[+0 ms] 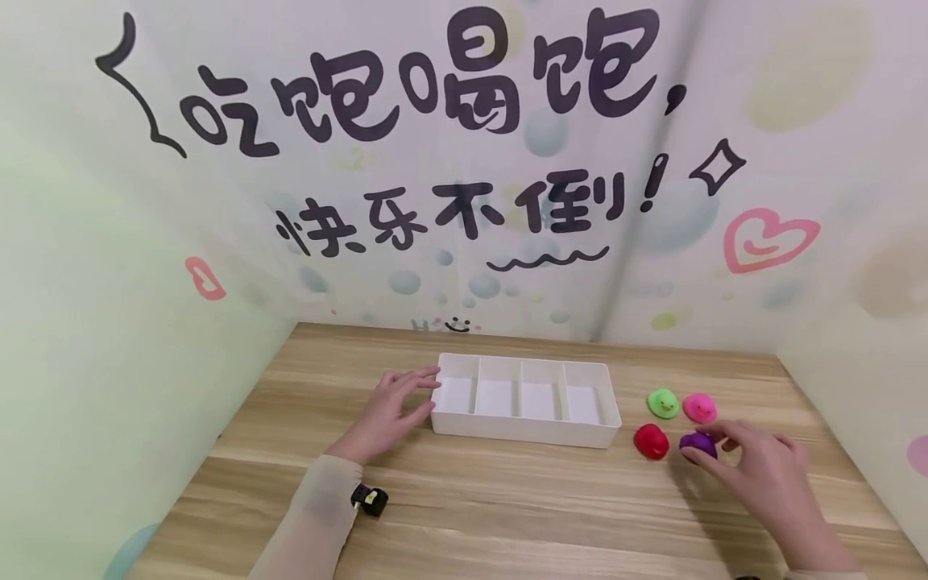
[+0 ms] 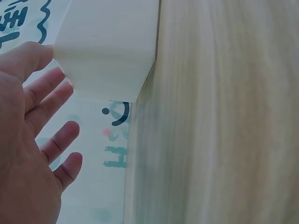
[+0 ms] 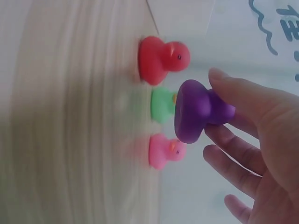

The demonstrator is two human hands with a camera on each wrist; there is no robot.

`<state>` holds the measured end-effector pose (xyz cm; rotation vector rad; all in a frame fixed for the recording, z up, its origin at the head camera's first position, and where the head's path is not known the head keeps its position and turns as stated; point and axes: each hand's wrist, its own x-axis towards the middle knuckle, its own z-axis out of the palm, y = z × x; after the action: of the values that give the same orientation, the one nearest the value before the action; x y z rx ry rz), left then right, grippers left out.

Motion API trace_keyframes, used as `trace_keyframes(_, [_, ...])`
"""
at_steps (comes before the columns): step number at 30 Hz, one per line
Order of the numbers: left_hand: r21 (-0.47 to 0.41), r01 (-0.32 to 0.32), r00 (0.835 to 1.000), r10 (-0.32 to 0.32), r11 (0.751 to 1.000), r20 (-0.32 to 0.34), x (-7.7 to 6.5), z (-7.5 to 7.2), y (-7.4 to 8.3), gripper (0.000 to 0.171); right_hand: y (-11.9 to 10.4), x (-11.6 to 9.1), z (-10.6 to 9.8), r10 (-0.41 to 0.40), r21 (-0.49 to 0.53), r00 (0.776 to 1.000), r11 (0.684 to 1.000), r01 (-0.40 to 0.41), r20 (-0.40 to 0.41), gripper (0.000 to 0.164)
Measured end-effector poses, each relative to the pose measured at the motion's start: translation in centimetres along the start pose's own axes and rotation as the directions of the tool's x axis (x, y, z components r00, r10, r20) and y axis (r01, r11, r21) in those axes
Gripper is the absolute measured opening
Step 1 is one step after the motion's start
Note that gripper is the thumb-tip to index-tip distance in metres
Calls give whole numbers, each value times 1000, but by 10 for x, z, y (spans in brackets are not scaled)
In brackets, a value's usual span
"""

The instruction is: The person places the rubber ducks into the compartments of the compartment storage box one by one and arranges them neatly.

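Observation:
My right hand (image 1: pixel 768 471) pinches a purple rubber duck (image 3: pixel 192 112) by its head between thumb and fingers. The duck's base is raised off the tabletop in the right wrist view. Close by sit a red rubber duck (image 1: pixel 651 441), a green one (image 1: pixel 663 403) and a pink one (image 1: pixel 700 408). To their left is a white box (image 1: pixel 525 435) with several compartments in a row, none holding anything. At the box's left end, my left hand (image 1: pixel 387 415) has its fingertips at the wall, its fingers loosely extended in the left wrist view.
The wood-grain table (image 1: pixel 464 515) carries the box and the ducks. Behind it rises a white printed wall covering (image 1: pixel 406 177) with large dark characters, and similar panels flank both sides. A small black device (image 1: pixel 371 499) is strapped at my left wrist.

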<state>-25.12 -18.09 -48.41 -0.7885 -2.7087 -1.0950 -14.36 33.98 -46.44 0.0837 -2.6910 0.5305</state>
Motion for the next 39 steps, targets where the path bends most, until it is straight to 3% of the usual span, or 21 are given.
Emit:
trace_keyframes(13, [-16, 21, 1000, -21, 1000, 16, 2, 3, 2, 33, -28, 16, 2, -74, 11, 993, 997, 75, -96, 36])
trace_keyframes(22, [-14, -2, 1000, 2, 1000, 6, 3, 3, 1, 34, -54, 26, 6, -135, 57, 978, 988, 146, -161, 37])
trace_keyframes(33, [-25, 5, 1000, -5, 1000, 5, 3, 3, 2, 35, -93, 44, 16, -209, 91, 959, 969, 229, -194, 36])
trace_keyframes(39, [-22, -4, 1000, 4, 1000, 1, 3, 4, 1, 35, -109, 51, 26, -211, 130, 964, 964, 233, -162, 34])
